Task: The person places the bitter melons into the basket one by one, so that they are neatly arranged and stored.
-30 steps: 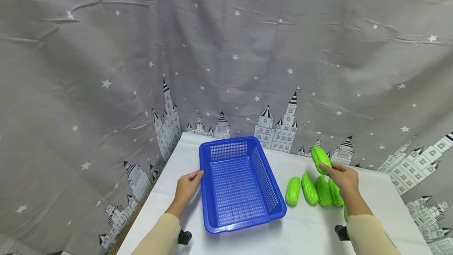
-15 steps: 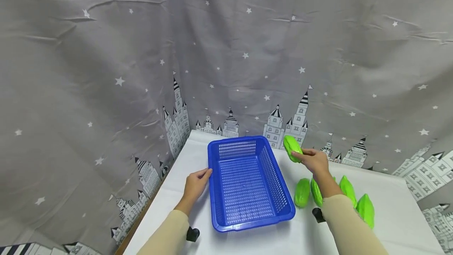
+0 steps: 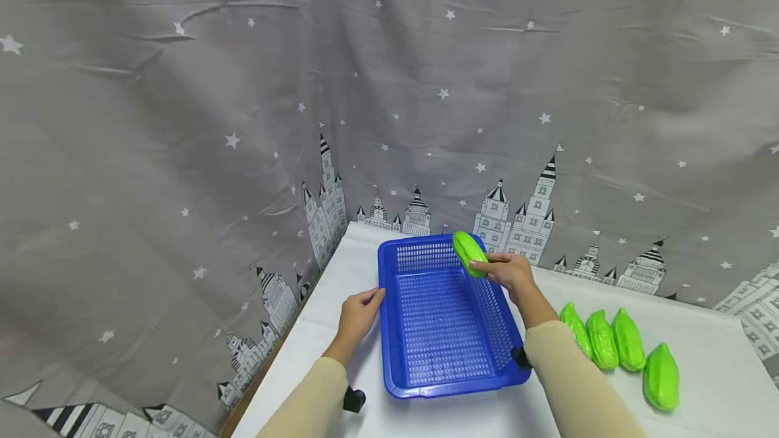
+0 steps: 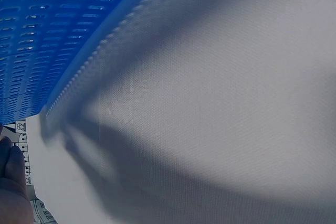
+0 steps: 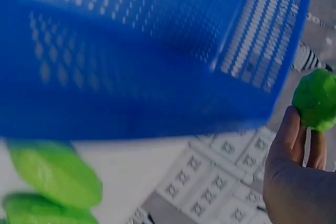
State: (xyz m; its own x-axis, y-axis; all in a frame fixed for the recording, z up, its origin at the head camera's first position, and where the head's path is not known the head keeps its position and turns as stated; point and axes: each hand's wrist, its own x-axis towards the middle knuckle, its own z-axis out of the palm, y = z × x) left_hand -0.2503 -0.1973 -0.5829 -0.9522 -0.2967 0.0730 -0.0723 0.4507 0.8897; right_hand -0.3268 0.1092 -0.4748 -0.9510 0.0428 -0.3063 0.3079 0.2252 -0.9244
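Note:
In the head view, the right hand (image 3: pixel 510 274) holds a bright green, ridged bitter melon (image 3: pixel 467 253) by its near end, thumb on one side and fingers on the other. Both are above the far right corner of a blue plastic basket (image 3: pixel 456 388). The right wrist view shows the held bitter melon (image 5: pixel 317 98) end-on at the fingertips. At the basket's left rim, the left hand (image 3: pixel 357 320) pinches the edge between thumb and fingers. Its grip is mostly out of the left wrist view, where the basket's slotted side (image 4: pixel 58 35) fills the upper left.
Several more green bitter melons (image 3: pixel 602 340) lie on the white tabletop (image 3: pixel 706 350) right of the basket, one apart from the others. A grey curtain (image 3: pixel 389 73) with stars and castles hangs behind and to the left.
The right hand has carried the bitter melon leftward from above the other melons to over the basket. The left hand stays at the basket rim. The head view has turned somewhat left.

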